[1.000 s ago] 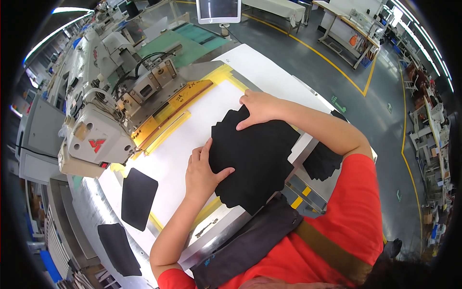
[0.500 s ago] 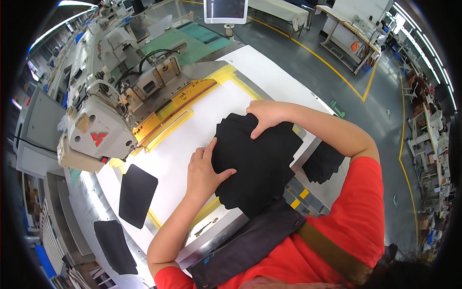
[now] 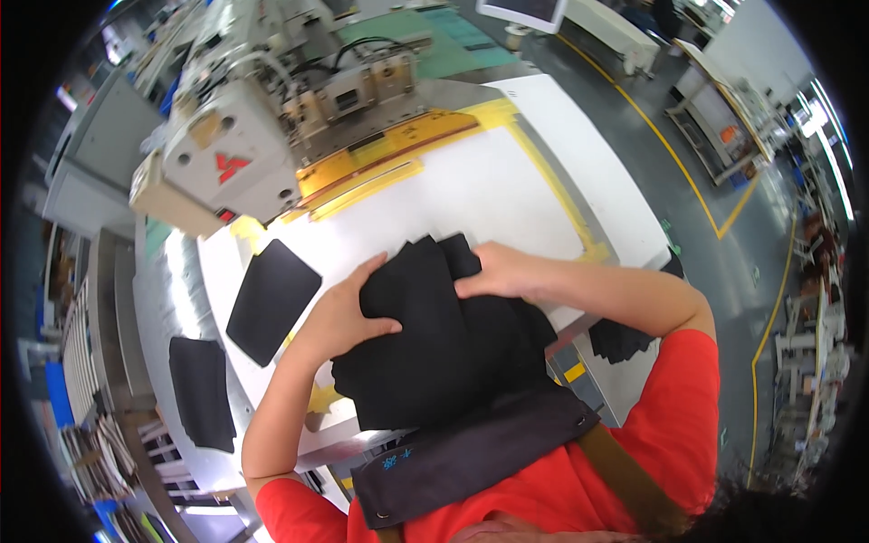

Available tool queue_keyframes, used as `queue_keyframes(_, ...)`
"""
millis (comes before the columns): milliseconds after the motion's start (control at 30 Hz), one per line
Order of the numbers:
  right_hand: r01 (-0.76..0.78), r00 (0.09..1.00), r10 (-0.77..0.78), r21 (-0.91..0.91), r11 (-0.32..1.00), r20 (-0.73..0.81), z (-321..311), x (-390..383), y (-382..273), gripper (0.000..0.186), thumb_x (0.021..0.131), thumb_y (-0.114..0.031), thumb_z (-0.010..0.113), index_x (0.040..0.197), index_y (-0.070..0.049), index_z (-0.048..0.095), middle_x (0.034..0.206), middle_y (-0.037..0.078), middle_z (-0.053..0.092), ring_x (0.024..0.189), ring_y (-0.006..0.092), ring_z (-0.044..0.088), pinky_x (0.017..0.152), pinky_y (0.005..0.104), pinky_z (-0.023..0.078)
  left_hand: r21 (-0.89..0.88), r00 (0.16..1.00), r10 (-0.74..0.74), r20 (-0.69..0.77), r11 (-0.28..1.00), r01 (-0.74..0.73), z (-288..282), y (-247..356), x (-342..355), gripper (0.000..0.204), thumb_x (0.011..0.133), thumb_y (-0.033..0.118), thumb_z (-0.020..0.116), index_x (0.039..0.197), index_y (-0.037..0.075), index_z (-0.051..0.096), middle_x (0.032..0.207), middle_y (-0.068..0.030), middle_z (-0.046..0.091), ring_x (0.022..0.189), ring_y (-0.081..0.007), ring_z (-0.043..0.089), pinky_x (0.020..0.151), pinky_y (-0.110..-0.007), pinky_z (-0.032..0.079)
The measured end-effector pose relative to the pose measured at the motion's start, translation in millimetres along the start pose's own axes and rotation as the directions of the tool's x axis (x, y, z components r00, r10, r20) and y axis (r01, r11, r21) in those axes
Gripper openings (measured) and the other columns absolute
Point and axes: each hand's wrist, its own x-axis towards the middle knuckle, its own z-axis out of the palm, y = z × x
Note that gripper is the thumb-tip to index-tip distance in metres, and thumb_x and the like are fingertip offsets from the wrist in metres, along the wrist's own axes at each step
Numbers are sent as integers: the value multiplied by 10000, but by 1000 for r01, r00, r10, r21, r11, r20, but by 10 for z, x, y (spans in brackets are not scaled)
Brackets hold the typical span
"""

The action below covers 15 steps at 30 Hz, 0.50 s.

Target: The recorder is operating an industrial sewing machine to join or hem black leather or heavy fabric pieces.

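A fanned stack of black fabric pieces (image 3: 416, 353) is held at the table's near edge, close to my body. My left hand (image 3: 339, 317) grips its left side, thumb on top and fingers along the far-left edge. At the upper right edge my right hand (image 3: 498, 271) pinches a few pieces, thumb on top; the fingers underneath are partly hidden. The right part of the stack lies lower than the left. To the left, a single dark fabric panel (image 3: 273, 303) lies on the white surface, and another dark piece (image 3: 201, 394) rests on the metal table beside it.
A large sewing machine head (image 3: 231, 158) stands at the far left, with a yellow-edged clamp plate (image 3: 389, 149) beside it. Yellow tape frames the white work surface (image 3: 480, 199). More black pieces (image 3: 620, 339) sit under my right forearm. A screen (image 3: 525, 11) stands at the back.
Both hands have brought the stack nearer my body and leftward in the picture. The stack has fanned apart, its right pieces shifting against the left ones. The view has also turned.
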Motion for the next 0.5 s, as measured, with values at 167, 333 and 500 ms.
queue_keyframes(167,189,933,99,-706,683,346,88,-4,-347,469,836,-438,670,922,22,687,842,206,687,792,325,663,744,402,513,68,996,-87,-29,994,89,150,-55,-600,869,692,311,831,1429,118,414,1231,-162,552,1094,-352,573,937,-393,468)
queue_keyframes(333,235,972,-174,-741,629,160,-75,527,-790,394,860,-440,671,917,-52,703,865,78,699,801,231,662,743,345,509,314,935,80,-346,949,35,80,-203,-869,669,775,289,776,1348,82,500,1222,-142,564,1064,-330,582,908,-403,476)
queue_keyframes(500,799,237,-797,-578,-165,555,674,1328,-705,362,794,-163,693,1129,-52,615,1094,68,651,1009,245,621,899,377,474,385,688,90,-720,877,289,-382,-632,-686,462,824,202,729,1230,44,575,1222,-136,584,1116,-329,567,924,-389,472)
